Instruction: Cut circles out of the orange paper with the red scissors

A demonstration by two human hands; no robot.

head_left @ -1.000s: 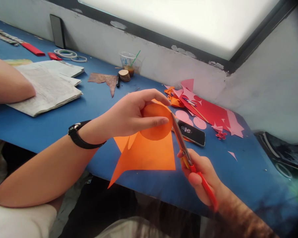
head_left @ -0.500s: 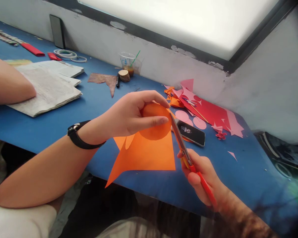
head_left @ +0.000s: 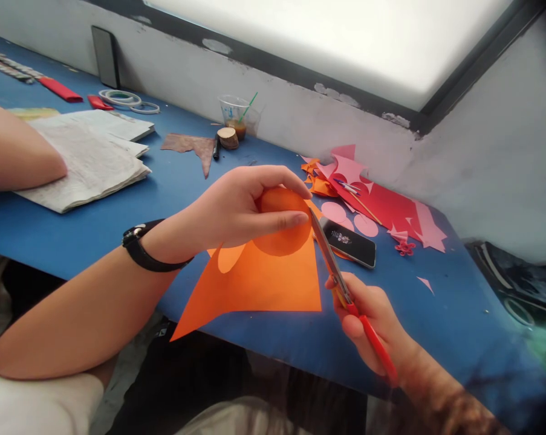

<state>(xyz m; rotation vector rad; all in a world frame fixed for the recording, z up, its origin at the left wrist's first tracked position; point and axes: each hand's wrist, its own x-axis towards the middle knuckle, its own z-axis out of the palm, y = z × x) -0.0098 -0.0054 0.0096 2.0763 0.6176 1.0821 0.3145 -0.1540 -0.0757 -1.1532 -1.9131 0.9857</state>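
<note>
Blue table (head_left: 273, 329), left hand (head_left: 250, 202) holding orange disc (head_left: 284, 232), right hand (head_left: 370, 320) gripping scissors (head_left: 340, 284)

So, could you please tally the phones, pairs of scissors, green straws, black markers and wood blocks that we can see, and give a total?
Phones: 2, one lying flat, one upright
Pairs of scissors: 1, in the right hand
Green straws: 1
Black markers: 1
Wood blocks: 1
Total: 6

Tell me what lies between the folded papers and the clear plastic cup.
A brown scrap, then a black marker and a short piece of wood beside the cup, as the head view shows.
</note>
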